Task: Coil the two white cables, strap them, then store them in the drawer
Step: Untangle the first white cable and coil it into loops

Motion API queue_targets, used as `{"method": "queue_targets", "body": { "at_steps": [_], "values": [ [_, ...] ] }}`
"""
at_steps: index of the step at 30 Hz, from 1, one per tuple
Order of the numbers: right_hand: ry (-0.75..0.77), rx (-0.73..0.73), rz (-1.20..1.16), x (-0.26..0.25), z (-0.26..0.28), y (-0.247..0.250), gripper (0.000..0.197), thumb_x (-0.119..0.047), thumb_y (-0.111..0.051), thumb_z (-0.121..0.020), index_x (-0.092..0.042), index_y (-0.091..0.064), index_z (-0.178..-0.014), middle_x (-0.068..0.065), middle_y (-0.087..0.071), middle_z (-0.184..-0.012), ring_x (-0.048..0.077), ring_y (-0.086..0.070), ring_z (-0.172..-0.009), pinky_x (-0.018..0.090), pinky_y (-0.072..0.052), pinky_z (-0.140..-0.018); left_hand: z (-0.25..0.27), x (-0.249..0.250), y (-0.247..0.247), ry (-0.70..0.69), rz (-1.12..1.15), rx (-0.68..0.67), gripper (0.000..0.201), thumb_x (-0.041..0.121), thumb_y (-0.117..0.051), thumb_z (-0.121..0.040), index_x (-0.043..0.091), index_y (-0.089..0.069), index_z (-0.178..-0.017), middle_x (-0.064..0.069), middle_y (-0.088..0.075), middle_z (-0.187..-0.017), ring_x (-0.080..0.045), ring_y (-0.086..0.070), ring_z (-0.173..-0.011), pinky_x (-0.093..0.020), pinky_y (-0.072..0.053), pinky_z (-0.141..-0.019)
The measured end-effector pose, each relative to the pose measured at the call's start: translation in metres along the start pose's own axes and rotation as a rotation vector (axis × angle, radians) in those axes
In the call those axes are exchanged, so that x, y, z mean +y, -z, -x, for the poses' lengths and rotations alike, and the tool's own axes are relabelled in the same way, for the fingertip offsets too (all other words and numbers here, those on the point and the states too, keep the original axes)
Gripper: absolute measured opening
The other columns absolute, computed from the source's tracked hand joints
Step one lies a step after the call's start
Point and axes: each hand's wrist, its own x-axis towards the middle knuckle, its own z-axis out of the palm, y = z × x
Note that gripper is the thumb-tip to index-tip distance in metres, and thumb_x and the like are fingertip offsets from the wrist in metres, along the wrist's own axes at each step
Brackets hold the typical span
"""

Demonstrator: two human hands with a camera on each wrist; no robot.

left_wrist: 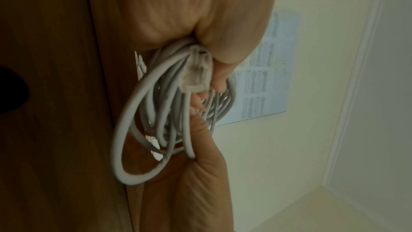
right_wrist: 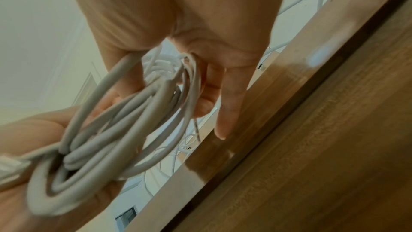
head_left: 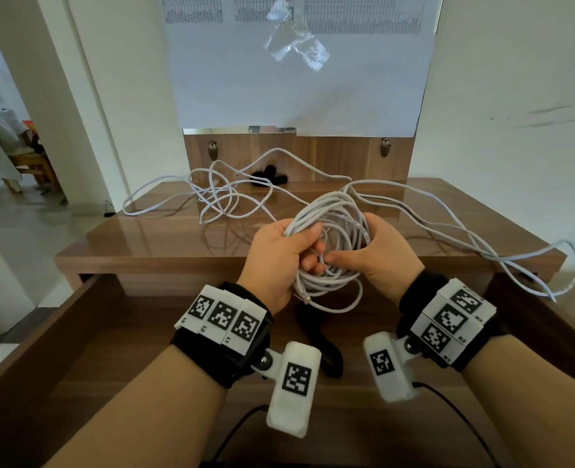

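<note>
A coil of white cable (head_left: pixel 333 231) hangs between both hands above the front edge of the wooden table (head_left: pixel 164 231). My left hand (head_left: pixel 279 251) grips the coil's left side, thumb over the loops, and its plug end (left_wrist: pixel 197 70) sticks out by the palm. My right hand (head_left: pixel 380 251) holds the right side (right_wrist: pixel 138 112), thumb across the loops. The cable's uncoiled tail (head_left: pixel 482 244) runs right over the table edge. A second white cable (head_left: pixel 218 194) lies tangled at the back left. Black straps (head_left: pixel 269 175) lie by the back panel. The open drawer (head_left: pixel 144 332) is below my wrists.
A black strap (head_left: pixel 319 336) lies in the drawer under my hands. A wooden back panel with two metal knobs (head_left: pixel 213 148) stands behind the table, with paper sheets (head_left: pixel 299 79) above it. A doorway opens at the left.
</note>
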Motion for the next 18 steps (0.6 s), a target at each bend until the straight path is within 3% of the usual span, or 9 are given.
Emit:
{"method": "queue_targets", "body": {
  "at_steps": [2, 5, 7, 13, 16, 18],
  "values": [
    [-0.003, 0.028, 0.052, 0.001, -0.001, 0.0, 0.057, -0.012, -0.087, -0.063, -0.016, -0.057, -0.112, 0.0, -0.071, -0.099, 0.013, -0.069, -0.089, 0.037, -0.056, -0.084, -0.001, 0.0, 0.001, 0.031, -0.039, 0.013, 0.014, 0.013, -0.053, -0.099, 0.007, -0.062, -0.088, -0.006, -0.051, -0.064, -0.016, -0.051, -0.055, -0.026, -0.05, -0.051],
    [-0.012, 0.064, 0.088, 0.001, -0.002, 0.001, 0.055, -0.012, -0.086, -0.064, -0.016, -0.057, -0.111, 0.001, -0.071, -0.098, 0.016, -0.069, -0.088, 0.041, -0.056, -0.083, -0.002, 0.0, 0.001, 0.065, -0.051, -0.009, 0.012, 0.013, -0.053, -0.099, 0.012, -0.066, -0.099, -0.009, -0.07, -0.087, -0.02, -0.067, -0.076, -0.029, -0.055, -0.061],
    [-0.023, 0.053, 0.084, 0.001, -0.003, 0.003, 0.054, -0.008, -0.085, -0.064, -0.013, -0.058, -0.111, 0.004, -0.071, -0.098, 0.018, -0.07, -0.087, 0.043, -0.056, -0.083, -0.001, 0.001, 0.001, 0.071, -0.045, -0.046, 0.015, 0.012, -0.052, -0.099, 0.01, -0.065, -0.106, -0.013, -0.073, -0.095, -0.024, -0.07, -0.082, -0.035, -0.056, -0.071],
    [-0.169, -0.051, -0.317, -0.003, -0.003, 0.007, 0.038, 0.011, -0.062, -0.078, 0.011, -0.057, -0.115, 0.034, -0.063, -0.105, 0.039, -0.064, -0.087, 0.047, -0.054, -0.084, -0.001, 0.005, 0.001, 0.081, 0.086, -0.059, 0.013, 0.009, -0.051, -0.098, 0.005, -0.063, -0.103, -0.008, -0.068, -0.078, -0.018, -0.066, -0.071, -0.031, -0.059, -0.068],
    [-0.239, -0.142, -0.536, -0.007, -0.004, 0.014, 0.043, 0.007, -0.057, -0.077, 0.014, -0.053, -0.119, 0.03, -0.058, -0.105, 0.036, -0.063, -0.086, 0.047, -0.052, -0.088, 0.001, 0.004, -0.003, 0.07, 0.109, -0.111, 0.009, 0.008, -0.05, -0.098, 0.003, -0.056, -0.101, -0.003, -0.059, -0.07, -0.013, -0.058, -0.062, -0.026, -0.054, -0.061],
    [-0.285, -0.222, -0.698, -0.009, -0.004, 0.014, 0.043, -0.001, -0.054, -0.081, 0.01, -0.053, -0.123, 0.025, -0.063, -0.102, 0.034, -0.064, -0.088, 0.046, -0.052, -0.091, 0.003, 0.006, -0.004, 0.069, 0.119, -0.152, 0.01, 0.007, -0.047, -0.099, 0.003, -0.056, -0.095, 0.0, -0.054, -0.062, -0.009, -0.056, -0.055, -0.023, -0.051, -0.057]
  ]
}}
